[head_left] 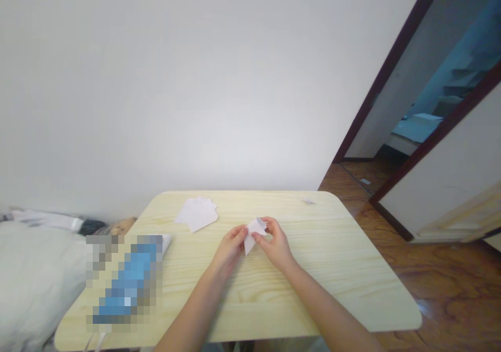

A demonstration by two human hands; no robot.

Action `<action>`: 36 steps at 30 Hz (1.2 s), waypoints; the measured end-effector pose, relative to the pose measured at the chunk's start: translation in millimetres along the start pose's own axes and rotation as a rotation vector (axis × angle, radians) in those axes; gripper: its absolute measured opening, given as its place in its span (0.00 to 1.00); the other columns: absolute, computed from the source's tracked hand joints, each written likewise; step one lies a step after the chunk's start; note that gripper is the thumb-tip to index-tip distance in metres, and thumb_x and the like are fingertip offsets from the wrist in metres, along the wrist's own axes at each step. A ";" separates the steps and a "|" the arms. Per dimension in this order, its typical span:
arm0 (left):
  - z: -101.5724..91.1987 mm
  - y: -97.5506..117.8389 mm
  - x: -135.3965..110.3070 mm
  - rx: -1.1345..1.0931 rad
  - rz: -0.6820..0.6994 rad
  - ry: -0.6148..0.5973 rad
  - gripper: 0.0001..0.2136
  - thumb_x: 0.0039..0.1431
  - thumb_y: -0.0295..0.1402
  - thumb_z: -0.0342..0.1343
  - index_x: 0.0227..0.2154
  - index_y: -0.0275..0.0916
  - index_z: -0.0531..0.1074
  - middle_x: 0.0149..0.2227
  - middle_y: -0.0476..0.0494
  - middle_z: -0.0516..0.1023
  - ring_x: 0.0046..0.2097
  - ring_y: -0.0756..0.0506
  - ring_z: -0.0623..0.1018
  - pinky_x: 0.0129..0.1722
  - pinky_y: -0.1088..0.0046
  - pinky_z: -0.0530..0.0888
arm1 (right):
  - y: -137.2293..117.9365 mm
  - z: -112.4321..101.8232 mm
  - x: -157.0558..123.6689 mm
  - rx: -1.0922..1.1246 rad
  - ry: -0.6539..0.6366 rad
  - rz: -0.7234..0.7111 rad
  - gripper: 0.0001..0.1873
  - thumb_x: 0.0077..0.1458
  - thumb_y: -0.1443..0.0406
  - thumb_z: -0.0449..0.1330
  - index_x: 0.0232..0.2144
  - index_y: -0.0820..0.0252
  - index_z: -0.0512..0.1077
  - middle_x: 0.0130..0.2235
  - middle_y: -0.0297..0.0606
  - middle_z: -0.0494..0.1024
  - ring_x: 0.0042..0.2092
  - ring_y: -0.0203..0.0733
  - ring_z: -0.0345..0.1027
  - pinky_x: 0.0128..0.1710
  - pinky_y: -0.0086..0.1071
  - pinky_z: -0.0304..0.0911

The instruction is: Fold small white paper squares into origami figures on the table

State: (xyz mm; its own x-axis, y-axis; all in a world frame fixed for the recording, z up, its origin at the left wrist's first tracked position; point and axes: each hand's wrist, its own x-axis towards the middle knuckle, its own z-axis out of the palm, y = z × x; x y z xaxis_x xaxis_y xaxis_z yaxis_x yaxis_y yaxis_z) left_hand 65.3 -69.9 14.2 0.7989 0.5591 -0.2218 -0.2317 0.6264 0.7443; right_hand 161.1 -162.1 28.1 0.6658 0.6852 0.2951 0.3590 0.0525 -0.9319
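Observation:
Both of my hands meet over the middle of a light wooden table [336, 284]. Between them is a small folded piece of white paper [252, 235] with a pointed lower tip. My left hand [230, 247] pinches its left edge, fingers closed on it. My right hand [276, 243] grips its right side and top, fingers curled over the fold. The paper is held just above the tabletop.
A loose stack of white paper sheets [197, 213] lies at the back left of the table. A tiny folded white paper piece [308, 201] sits near the back right edge. A blurred blue patch [125, 279] covers the table's left front. White bedding [35, 279] lies left; an open doorway [426, 122] is at right.

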 end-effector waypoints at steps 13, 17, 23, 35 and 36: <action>-0.2 3.6 -0.1 0.421 0.150 0.074 0.15 0.41 0.39 0.62 0.31 0.35 0.76 0.29 0.44 0.77 0.28 0.51 0.71 0.27 0.79 0.64 | 2.5 -6.7 6.0 0.194 -0.016 0.112 0.15 0.40 0.64 0.63 0.34 0.60 0.66 0.29 0.35 0.74 0.29 0.37 0.68 0.30 0.30 0.63; -1.3 3.6 0.7 0.484 0.212 0.086 0.15 0.41 0.40 0.61 0.30 0.35 0.75 0.27 0.45 0.76 0.27 0.51 0.69 0.26 0.78 0.65 | 4.3 -7.3 8.4 0.293 0.064 0.138 0.19 0.37 0.65 0.65 0.34 0.58 0.63 0.29 0.33 0.73 0.29 0.36 0.68 0.30 0.29 0.64; 0.3 1.9 -1.0 0.531 0.206 0.052 0.14 0.45 0.41 0.58 0.31 0.35 0.74 0.27 0.46 0.75 0.27 0.51 0.68 0.26 0.79 0.64 | 8.8 -9.8 11.2 0.376 0.006 0.200 0.21 0.40 0.63 0.63 0.38 0.60 0.64 0.27 0.33 0.73 0.29 0.37 0.69 0.30 0.30 0.64; 5.1 2.6 -3.0 0.593 0.214 -0.015 0.13 0.42 0.41 0.60 0.26 0.35 0.76 0.23 0.46 0.75 0.25 0.49 0.68 0.25 0.77 0.62 | 4.7 -13.4 8.8 0.192 0.014 0.172 0.11 0.39 0.62 0.63 0.28 0.62 0.70 0.26 0.36 0.74 0.28 0.37 0.68 0.29 0.30 0.63; 4.1 1.9 -2.2 0.597 0.212 -0.009 0.13 0.42 0.41 0.60 0.26 0.35 0.76 0.23 0.46 0.75 0.25 0.49 0.69 0.26 0.76 0.62 | 5.0 -13.0 9.0 0.219 0.011 0.189 0.11 0.38 0.63 0.63 0.27 0.62 0.70 0.25 0.35 0.74 0.27 0.36 0.68 0.27 0.29 0.63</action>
State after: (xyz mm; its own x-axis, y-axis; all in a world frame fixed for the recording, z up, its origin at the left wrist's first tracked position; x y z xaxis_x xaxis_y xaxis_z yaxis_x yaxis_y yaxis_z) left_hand 65.3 -72.2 18.6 0.7748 0.6316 -0.0280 -0.0376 0.0902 0.9952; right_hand 177.4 -165.2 28.8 0.7147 0.6902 0.1132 0.0790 0.0811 -0.9936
